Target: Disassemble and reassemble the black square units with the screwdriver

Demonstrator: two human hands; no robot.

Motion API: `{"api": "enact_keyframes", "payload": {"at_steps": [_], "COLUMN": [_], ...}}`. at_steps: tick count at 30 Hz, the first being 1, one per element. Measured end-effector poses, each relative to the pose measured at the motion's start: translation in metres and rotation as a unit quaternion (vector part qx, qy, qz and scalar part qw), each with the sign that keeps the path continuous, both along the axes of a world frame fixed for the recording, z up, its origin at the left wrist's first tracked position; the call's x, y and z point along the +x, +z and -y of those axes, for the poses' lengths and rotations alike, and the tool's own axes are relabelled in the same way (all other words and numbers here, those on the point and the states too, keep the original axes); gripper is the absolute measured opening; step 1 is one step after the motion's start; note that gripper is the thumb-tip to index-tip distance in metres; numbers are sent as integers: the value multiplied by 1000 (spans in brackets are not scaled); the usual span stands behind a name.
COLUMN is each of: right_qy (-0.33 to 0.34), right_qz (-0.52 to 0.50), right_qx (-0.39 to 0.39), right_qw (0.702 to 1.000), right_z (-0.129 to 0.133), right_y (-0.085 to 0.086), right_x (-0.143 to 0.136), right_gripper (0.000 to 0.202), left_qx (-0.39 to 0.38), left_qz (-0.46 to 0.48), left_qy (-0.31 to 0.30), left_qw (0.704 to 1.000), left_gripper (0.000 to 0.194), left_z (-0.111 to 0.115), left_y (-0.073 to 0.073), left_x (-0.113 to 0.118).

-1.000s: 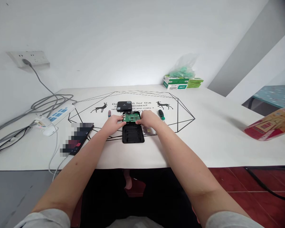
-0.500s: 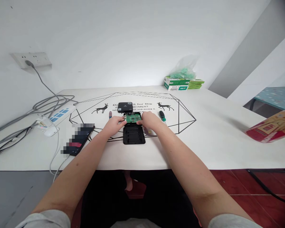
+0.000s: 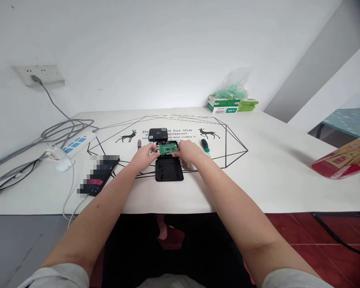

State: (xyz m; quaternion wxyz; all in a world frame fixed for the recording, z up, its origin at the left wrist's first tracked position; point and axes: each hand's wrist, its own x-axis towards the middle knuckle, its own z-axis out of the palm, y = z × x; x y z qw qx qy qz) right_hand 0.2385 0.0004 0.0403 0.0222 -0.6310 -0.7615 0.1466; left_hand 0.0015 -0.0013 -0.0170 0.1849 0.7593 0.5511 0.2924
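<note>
A green circuit board [image 3: 167, 149] lies in a black plastic housing [image 3: 171, 143] at the middle of the table. My left hand [image 3: 144, 157] grips the board's left edge between thumb and fingers. At the right edge, my right hand [image 3: 187, 152] pinches the board, its thumb on the front corner and its other fingers partly hidden. Directly in front lies a flat black cover [image 3: 169, 170], inner side up. A second black box [image 3: 158, 135] with labels sits just behind the board.
A green-handled screwdriver [image 3: 205, 145] lies to the right, and a smaller screwdriver [image 3: 139, 144] to the left. A phone [image 3: 103, 176], a power strip [image 3: 78, 145] with cables and glasses [image 3: 15, 178] occupy the left side. Boxes [image 3: 223, 105] stand at the back; a snack bag [image 3: 342, 160] is at right.
The fingers of my left hand have shifted slightly at the board's left edge. My right hand keeps its place, and the view has tilted a little.
</note>
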Motion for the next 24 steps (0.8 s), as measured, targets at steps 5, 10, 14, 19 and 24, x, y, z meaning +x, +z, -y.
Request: {"api": "enact_keyframes", "payload": {"at_steps": [5, 10, 14, 19, 24], "right_qy": [-4, 5, 6, 39, 71], "right_qz": [-27, -41, -35, 34, 66], "right_qx": [-2, -6, -7, -94, -174], "right_qw": [1000, 999, 999, 994, 980], "right_z": [2, 4, 2, 1, -1], "right_y": [1, 0, 3, 14, 15], "right_x": [2, 1, 6, 34, 51], "right_gripper": [34, 29, 24, 59, 44], "left_qx": [16, 47, 48, 34, -38], "left_qz": [-17, -30, -53, -68, -59], "left_qy": [-40, -74, -68, -76, -113], "left_qw": [999, 996, 995, 994, 991], "left_gripper": [16, 21, 19, 36, 70], "left_z": [-1, -4, -4, 6, 20], "left_y": [0, -4, -7, -1, 12], "left_x": [1, 0, -2, -4, -8]}}
